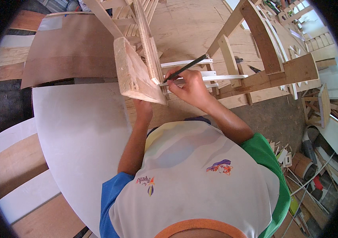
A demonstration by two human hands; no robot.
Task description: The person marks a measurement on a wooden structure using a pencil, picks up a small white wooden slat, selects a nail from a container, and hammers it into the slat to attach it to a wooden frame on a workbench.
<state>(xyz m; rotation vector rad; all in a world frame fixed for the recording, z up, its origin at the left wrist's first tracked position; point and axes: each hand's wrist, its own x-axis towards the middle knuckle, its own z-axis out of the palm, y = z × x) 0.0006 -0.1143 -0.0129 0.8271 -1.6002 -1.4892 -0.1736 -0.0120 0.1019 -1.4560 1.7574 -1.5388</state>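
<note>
Nearest, at the bottom of the frame, is the person's pale shirt (pixel 194 158), with a bare forearm reaching up from each side of it toward the middle. The left hand (pixel 143 108) sits under the lower end of a thick board (pixel 134 73), left of centre, probably to prop and steady it; its fingers are hidden behind the wood, so I cannot tell how far they are curled or how firmly they grip. Just right of it, the right hand (pixel 190 85) has its fingers closed around a black pencil (pixel 187 67), pinched low near the tip, a hold that seems chosen for fine control. The tip lies at the lower end of a narrow upright strip (pixel 148 45) beside the board; whether it touches is too small to tell. Beyond the pencil, white slats (pixel 224 77) run rightward to a wooden frame (pixel 301 71), whose wide, angled pieces look able to stand unaided. Farther up, the plywood counter (pixel 190 23) carries this work, while a brown sheet (pixel 69 51) lies at upper left, apparently kept aside from the hands.
</note>
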